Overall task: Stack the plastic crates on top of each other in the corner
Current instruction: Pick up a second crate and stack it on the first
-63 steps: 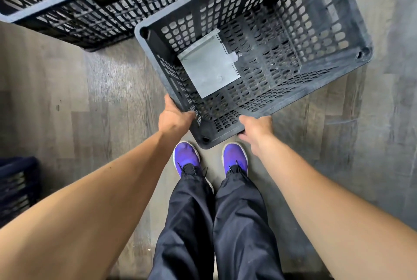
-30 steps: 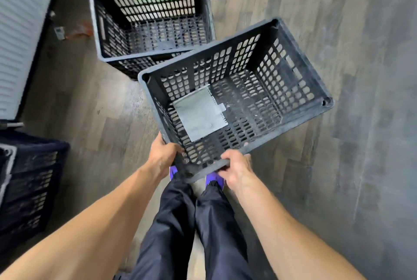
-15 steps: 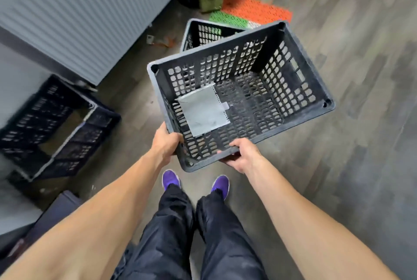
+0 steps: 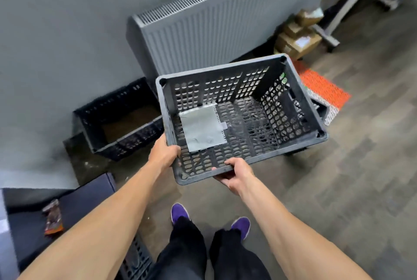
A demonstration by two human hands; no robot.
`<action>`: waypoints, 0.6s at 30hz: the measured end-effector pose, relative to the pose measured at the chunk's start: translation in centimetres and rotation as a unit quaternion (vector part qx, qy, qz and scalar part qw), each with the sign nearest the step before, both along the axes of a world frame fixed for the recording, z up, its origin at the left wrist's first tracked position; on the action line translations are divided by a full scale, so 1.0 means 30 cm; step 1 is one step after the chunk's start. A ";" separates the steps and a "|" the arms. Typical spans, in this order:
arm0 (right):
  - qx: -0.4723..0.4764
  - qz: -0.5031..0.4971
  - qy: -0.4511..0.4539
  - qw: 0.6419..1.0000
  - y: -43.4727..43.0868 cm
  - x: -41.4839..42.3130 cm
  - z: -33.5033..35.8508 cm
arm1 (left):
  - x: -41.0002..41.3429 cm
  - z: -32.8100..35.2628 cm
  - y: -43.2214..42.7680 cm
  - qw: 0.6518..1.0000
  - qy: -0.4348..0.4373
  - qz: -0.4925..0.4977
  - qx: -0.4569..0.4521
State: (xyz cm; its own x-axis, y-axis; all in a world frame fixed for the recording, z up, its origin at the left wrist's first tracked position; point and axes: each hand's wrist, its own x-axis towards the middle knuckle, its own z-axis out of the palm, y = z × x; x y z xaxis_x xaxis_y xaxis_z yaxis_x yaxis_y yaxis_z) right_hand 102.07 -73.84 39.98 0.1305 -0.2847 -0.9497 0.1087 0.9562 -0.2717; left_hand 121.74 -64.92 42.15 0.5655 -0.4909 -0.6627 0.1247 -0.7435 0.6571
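Observation:
I hold a grey perforated plastic crate (image 4: 291,67) in the air in front of me, a grey sheet lying on its bottom. My left hand (image 4: 163,154) grips its near left wall. My right hand (image 4: 234,172) grips the near rim by the corner. A darker crate (image 4: 101,112) stands on the floor against the wall, to the left of and below the held one. Another crate (image 4: 319,108) is mostly hidden behind the held crate at the right.
A grey radiator (image 4: 225,24) hangs on the wall behind the held crate. Cardboard boxes (image 4: 297,40) and an orange mat (image 4: 322,88) lie at the right. A dark box (image 4: 67,207) with a wrapper on it sits at the near left. My purple shoes (image 4: 179,212) stand on wooden flooring.
The crate has been lifted off the floor and carried leftward toward the wall. The dark crate by the wall is now close beside it, and the radiator has come fully into view.

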 end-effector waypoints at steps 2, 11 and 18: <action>-0.010 0.018 0.004 1.000 0.022 0.095 0.022 | 0.101 -0.016 0.048 1.000 0.008 0.018 0.003; -0.041 0.160 0.041 0.985 0.085 0.496 0.057 | 0.410 0.053 0.221 0.989 0.031 0.140 -0.025; -0.045 0.210 0.039 0.976 0.122 0.734 0.017 | 0.583 0.022 0.301 0.977 0.040 0.208 -0.026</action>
State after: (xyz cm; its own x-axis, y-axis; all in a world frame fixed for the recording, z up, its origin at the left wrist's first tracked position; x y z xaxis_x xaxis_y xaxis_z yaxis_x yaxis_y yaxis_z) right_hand 124.09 -70.19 40.47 0.1823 -0.3033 -0.9353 -0.3124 0.8841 -0.3476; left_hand 139.25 -55.90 42.82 0.6703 -0.2647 -0.6933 0.4615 -0.5829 0.6688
